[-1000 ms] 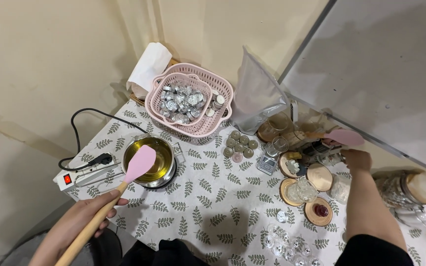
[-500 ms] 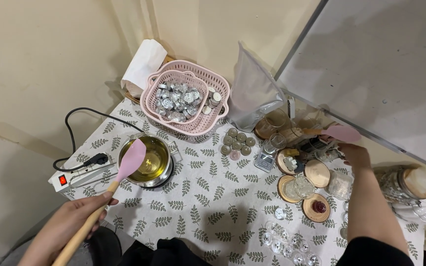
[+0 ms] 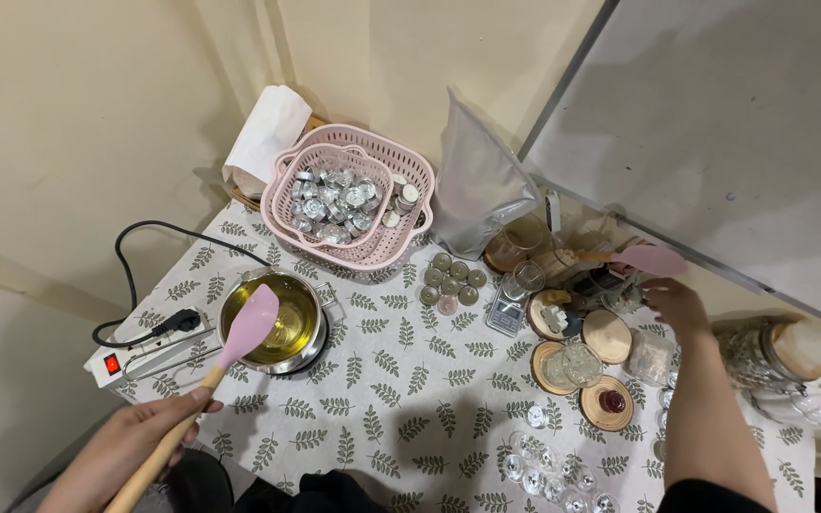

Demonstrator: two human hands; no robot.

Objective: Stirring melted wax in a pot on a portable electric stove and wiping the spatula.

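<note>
At 8 o'clock in the head view, the left hand (image 3: 130,448) is wrapped around the wooden handle of a pink silicone spatula (image 3: 230,353). Its blade hangs over the near rim of a steel pot (image 3: 277,323) holding yellow liquid. The pot sits on a leaf-print tablecloth (image 3: 401,389).

At 9 o'clock of the pot lies a white power strip (image 3: 140,353) with a black plug in it.

At 12 o'clock of the pot stands a pink basket (image 3: 358,201) full of metal tealight cups (image 3: 330,199); a silver pouch (image 3: 482,190) leans at the basket's 3 o'clock.

At 3 o'clock in the view, the right hand (image 3: 678,306) hovers with its fingers loosely curled, gripping nothing I can see. It is near a second pink spatula (image 3: 646,258) at its 12 o'clock. Round wooden coasters (image 3: 605,334) lie just at its 9 o'clock.

A small digital scale (image 3: 507,313) with a glass on it sits between the coasters and a cluster of filled tealights (image 3: 450,280).
</note>
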